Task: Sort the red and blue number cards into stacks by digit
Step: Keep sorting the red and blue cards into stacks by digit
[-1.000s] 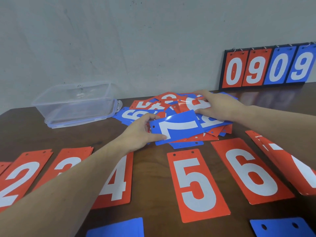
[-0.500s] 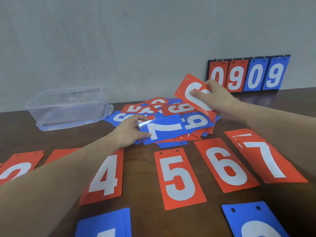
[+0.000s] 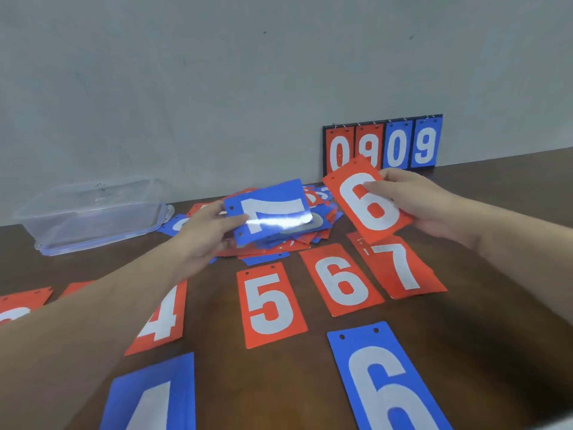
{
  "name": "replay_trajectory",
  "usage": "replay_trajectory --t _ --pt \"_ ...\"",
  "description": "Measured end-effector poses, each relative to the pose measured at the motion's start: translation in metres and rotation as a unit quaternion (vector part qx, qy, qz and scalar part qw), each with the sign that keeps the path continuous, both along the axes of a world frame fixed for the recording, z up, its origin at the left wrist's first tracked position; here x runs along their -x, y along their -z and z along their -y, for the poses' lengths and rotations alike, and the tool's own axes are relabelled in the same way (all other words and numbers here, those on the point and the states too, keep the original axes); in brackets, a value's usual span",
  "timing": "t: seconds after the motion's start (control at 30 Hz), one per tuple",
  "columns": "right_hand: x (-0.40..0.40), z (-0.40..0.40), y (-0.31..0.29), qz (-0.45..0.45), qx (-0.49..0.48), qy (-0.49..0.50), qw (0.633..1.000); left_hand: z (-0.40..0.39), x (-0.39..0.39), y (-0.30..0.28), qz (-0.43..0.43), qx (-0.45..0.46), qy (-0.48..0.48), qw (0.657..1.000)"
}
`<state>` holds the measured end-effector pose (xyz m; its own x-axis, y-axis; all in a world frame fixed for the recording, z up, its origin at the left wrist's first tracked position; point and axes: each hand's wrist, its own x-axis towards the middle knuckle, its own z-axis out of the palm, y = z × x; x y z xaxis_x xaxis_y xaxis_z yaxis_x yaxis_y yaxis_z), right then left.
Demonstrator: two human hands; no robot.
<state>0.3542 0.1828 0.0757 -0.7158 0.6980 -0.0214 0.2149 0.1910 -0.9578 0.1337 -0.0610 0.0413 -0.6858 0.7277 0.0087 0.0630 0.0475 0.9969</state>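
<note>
Hands (image 3: 214, 234) above card pile (image 3: 279, 243)

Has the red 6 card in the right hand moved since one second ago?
Yes. The red 6 card has risen off the mixed pile, held up by the right hand, towards the scoreboard.

Held cards: blue 7 card (image 3: 273, 212), red 6 card (image 3: 367, 201), white digits. Table (image 3: 496, 321) was dark brown wood. Storage box (image 3: 90, 212) was clear.

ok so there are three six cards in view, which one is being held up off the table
The red six in the right hand, raised over the pile. The other red six and the blue six lie flat on the table.
</note>
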Motion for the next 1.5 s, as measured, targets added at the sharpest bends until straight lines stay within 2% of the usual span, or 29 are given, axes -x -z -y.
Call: replay_trajectory --t 0.13,0.3,0.5,0.63,0.8,0.93,1.1,1.33,1.5 --pt "-0.036 0.000 0.001 0.003 0.010 0.030 0.999 -0.009 -0.027 -0.002 0.045 -0.025 0.025 0.998" --pt "-0.073 0.003 0.006 0.000 0.009 0.042 0.999 -0.017 -0.063 -0.003 0.051 -0.005 0.046 0.998" --pt "-0.107 0.005 0.007 0.001 -0.004 0.057 0.998 -0.028 -0.119 0.000 0.040 0.039 0.123 0.991" --pt "-0.131 0.005 0.008 0.019 -0.011 0.064 0.998 -0.043 -0.160 0.009 -0.063 0.095 0.204 0.972" --pt "-0.159 0.004 0.010 0.048 -0.027 0.090 0.994 -0.072 -0.201 0.018 -0.161 0.128 0.230 0.951" --pt "-0.177 0.001 0.013 0.044 -0.029 0.104 0.993 -0.090 -0.220 0.031 -0.298 0.154 0.254 0.907" --pt "-0.176 0.000 0.017 0.049 -0.030 0.112 0.992 -0.096 -0.225 0.038 -0.443 0.177 0.201 0.856" --pt "-0.119 0.010 0.026 0.038 -0.003 0.062 0.997 -0.074 -0.164 0.037 -0.407 0.138 0.070 0.900" --pt "-0.059 0.025 0.033 0.039 0.017 -0.011 0.999 -0.038 -0.108 0.032 -0.383 0.152 0.006 0.911"
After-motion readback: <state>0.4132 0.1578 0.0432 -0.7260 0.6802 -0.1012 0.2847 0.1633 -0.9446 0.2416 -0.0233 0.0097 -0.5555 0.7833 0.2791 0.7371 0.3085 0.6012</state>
